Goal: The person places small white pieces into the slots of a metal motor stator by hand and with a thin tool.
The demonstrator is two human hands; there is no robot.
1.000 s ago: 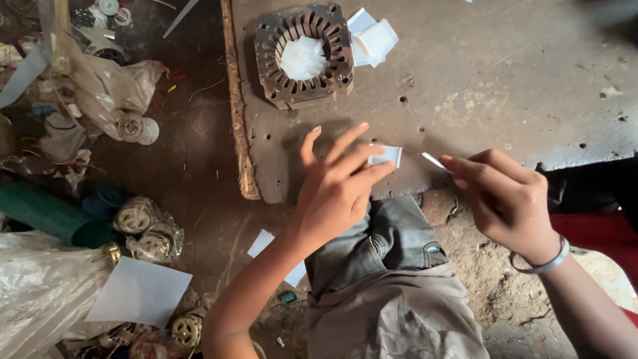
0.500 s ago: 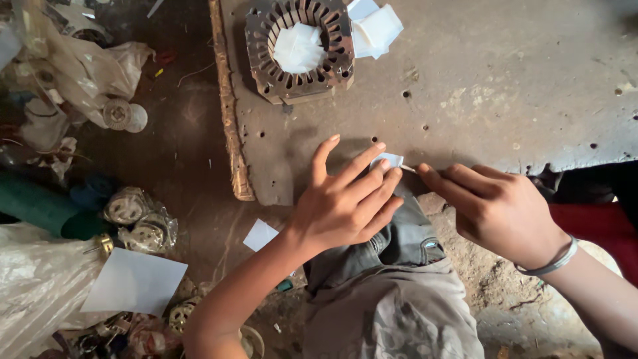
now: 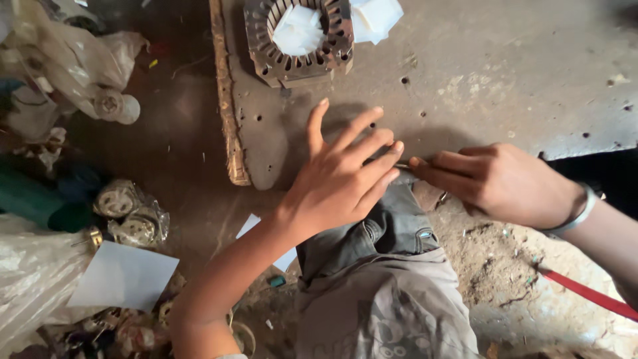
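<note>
Head view: left hand (image 3: 342,179) lies flat on the tabletop (image 3: 505,73), its five fingers (image 3: 362,126) spread and released, pressing down near the board's front edge; right hand (image 3: 498,183) just beside it, fingers pinched around one thin rod (image 3: 403,166) whose tip reaches the left fingertips. One round slotted stator (image 3: 299,36) sits further back on the tabletop with white paper (image 3: 375,16) in and beside it. On the floor, left: two white sheets (image 3: 123,276), two small wheel-like parts (image 3: 129,213) in plastic wrap, one green bottle (image 3: 33,199).
</note>
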